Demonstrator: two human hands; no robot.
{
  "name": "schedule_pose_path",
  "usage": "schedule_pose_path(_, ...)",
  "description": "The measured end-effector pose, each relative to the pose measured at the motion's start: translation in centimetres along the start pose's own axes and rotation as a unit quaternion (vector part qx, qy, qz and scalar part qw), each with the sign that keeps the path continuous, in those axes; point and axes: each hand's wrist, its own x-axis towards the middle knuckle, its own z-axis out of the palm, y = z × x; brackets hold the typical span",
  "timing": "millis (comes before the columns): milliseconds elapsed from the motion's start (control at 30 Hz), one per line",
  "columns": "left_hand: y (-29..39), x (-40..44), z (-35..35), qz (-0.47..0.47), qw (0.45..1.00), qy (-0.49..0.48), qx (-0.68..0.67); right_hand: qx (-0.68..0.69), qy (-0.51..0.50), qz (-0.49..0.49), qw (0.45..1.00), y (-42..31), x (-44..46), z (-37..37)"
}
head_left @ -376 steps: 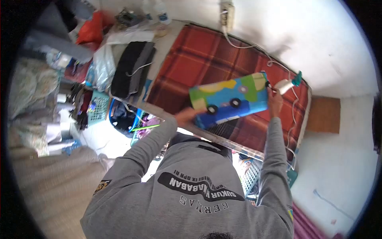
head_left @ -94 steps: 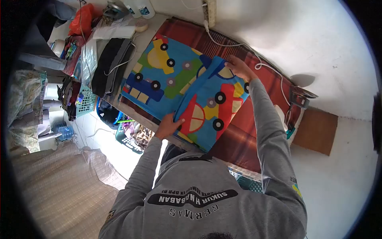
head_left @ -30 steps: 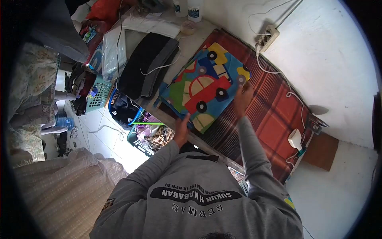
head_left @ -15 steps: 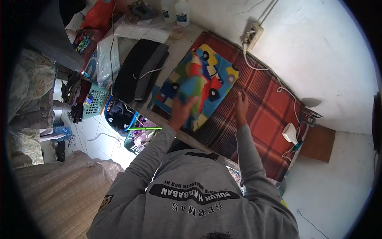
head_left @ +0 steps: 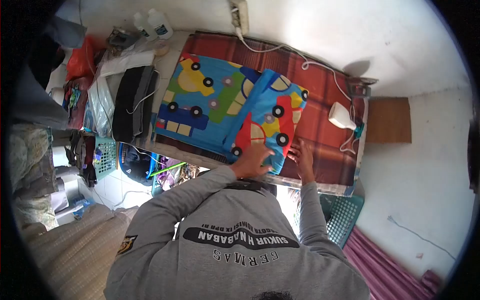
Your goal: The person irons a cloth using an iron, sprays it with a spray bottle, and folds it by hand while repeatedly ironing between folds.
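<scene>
A blue cloth printed with colourful cars (head_left: 212, 95) lies on the red plaid covering of the table, its right part folded over in a raised layer. My left hand (head_left: 254, 161) rests on the near edge of that layer, thumb and fingers apart. Just right of the cloth's near right corner is my right hand (head_left: 303, 159), fingers loosely bent and spread, with nothing visible between them. Whether its fingertips touch the cloth's edge is unclear.
A folded black and grey cloth (head_left: 132, 105) with a white cord lies left. A white spray bottle (head_left: 341, 116) and an iron (head_left: 361, 89) are at the right. Bottles (head_left: 159, 24) stand back left; baskets (head_left: 344, 212) sit below the table.
The printed cloth, in a compact pile half a second ago, now spreads wider with its right part folded over. My left hand is at its near edge; my right hand is closer to its near right corner.
</scene>
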Motion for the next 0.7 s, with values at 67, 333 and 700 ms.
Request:
schedule_pose_path(67,-0.2,-2.3,-0.3,-0.101,0.979,0.167,0.059,-0.093,0.022,-0.013,0.995,-0.3,1.0,0.0)
schedule_pose_path(333,-1.9,-5.3,0.8,-0.413,0.831,0.362,0.086,-0.483,0.069,-0.403,0.774,-10.6,16.6,4.6)
schedule_pose_path(700,-2.2,-3.9,2.0,-0.482,0.813,0.316,-0.083,-0.668,-0.250,-0.274,0.645,-17.5,25.1,13.7)
